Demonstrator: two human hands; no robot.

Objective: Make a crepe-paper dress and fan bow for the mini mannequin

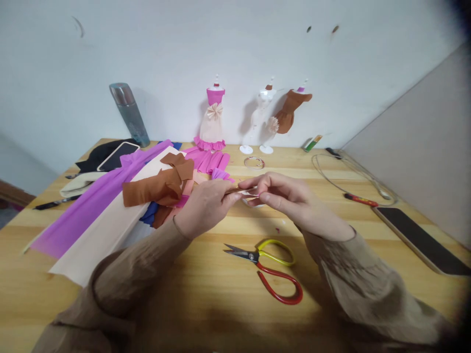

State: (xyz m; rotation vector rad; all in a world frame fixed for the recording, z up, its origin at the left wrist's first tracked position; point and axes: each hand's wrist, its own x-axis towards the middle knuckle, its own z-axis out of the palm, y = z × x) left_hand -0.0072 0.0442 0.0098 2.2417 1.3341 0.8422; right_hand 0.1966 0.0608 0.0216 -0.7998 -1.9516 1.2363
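Two hands, both occupied, middle of the frame. Entry one, my left grip (208, 203): clamped, thumb against fingers, on the left end of a small strip (249, 193), brown along one side, pale toward the right. Entry two, my right grip (289, 196): a light pinch of thumb and fingers at the strip's right end.

Hazards, as I judge them. Tearing: the strip looks thin, and an uneven pull between my two grips could split it. Slipping: my right pinch seems shallow, so a loosened fingertip could drop that end toward the worktop (206, 279). Snagging: scissors (252, 256), blades parted, lie lower centre, points toward my left sleeve (145, 267); a careless forearm could catch them. Disorder: brown sheets (156, 189) lie loose at centre left, near my left wrist; a sweep of the arm could scatter them.

Position of strip: centre of the frame, bridging the gap between my grips, nearly level, both ends covered by fingers. How far it runs inside my left grip, I cannot tell.
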